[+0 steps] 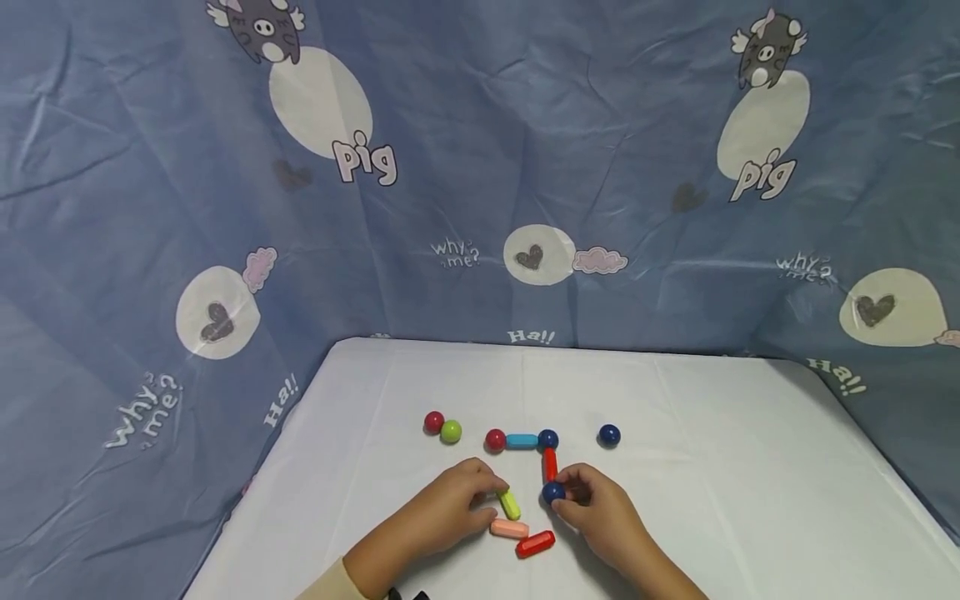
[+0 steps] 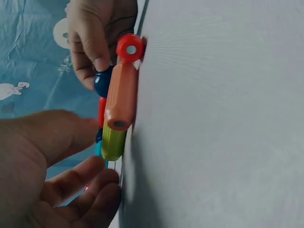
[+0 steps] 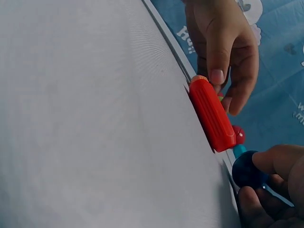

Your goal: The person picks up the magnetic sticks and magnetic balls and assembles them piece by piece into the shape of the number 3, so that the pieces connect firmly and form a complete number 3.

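Observation:
My right hand pinches a dark blue ball between thumb and fingers, at the near end of a red stick. That stick runs up to another dark blue ball, from which a light blue stick leads left to a red ball. My left hand has its fingertips at the far end of a yellow-green stick; thumb and fingers are spread apart in the left wrist view. Near it lie a salmon-pink stick and a loose red stick.
Farther back on the white table, a red ball and a green ball sit side by side at left. Another dark blue ball lies off to the right. A blue printed cloth hangs behind the table.

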A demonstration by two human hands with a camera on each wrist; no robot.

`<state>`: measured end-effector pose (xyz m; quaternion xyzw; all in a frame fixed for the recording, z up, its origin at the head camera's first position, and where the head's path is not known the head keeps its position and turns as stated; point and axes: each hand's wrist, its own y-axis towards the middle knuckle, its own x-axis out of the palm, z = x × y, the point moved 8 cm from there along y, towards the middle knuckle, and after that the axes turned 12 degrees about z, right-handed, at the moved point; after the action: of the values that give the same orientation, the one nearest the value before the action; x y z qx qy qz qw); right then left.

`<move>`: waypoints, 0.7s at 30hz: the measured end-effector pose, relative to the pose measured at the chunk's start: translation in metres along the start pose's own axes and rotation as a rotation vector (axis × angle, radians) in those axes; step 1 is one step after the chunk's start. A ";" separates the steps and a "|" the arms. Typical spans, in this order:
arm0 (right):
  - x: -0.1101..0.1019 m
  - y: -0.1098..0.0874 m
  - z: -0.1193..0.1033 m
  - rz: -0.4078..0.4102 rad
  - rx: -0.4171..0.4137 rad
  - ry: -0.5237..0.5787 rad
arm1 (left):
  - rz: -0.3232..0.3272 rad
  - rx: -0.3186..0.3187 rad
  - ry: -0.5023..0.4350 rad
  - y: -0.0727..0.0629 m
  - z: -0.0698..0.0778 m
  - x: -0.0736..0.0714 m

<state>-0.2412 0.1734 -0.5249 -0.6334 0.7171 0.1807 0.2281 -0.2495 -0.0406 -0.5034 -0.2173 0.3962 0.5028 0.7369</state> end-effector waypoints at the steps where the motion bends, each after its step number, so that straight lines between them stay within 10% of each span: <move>1: 0.000 0.000 0.000 0.002 -0.001 0.006 | 0.014 0.004 0.005 0.001 0.000 0.000; 21: 0.000 0.002 0.002 0.028 -0.023 -0.002 | 0.005 0.073 0.019 0.016 0.001 0.009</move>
<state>-0.2427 0.1744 -0.5263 -0.6258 0.7234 0.1925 0.2190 -0.2617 -0.0287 -0.5085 -0.1940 0.4216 0.4881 0.7392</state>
